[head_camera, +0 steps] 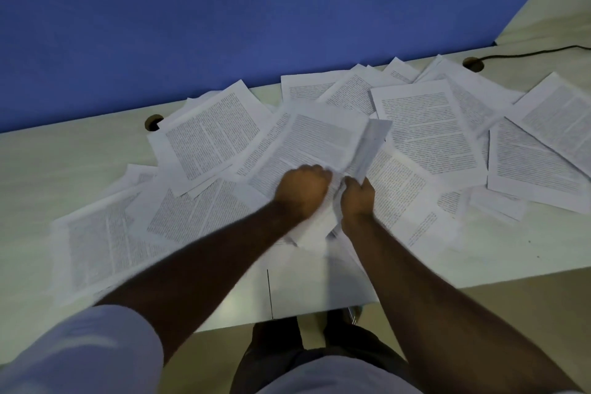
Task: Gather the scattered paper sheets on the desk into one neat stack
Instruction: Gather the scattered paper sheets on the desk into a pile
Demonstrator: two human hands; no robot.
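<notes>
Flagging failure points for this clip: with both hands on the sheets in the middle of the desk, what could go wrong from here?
1. The left hand and right hand clutch a bent bundle of sheets; it may crease.
2. Sheets near the front edge of the desk could slide off.
3. The far right sheets may get missed.

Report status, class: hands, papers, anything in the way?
Left hand and right hand both gripping sheets mid-desk. Paper sheets still scattered, no neat stack yet. Nothing blocking; black cable off at far right.
</notes>
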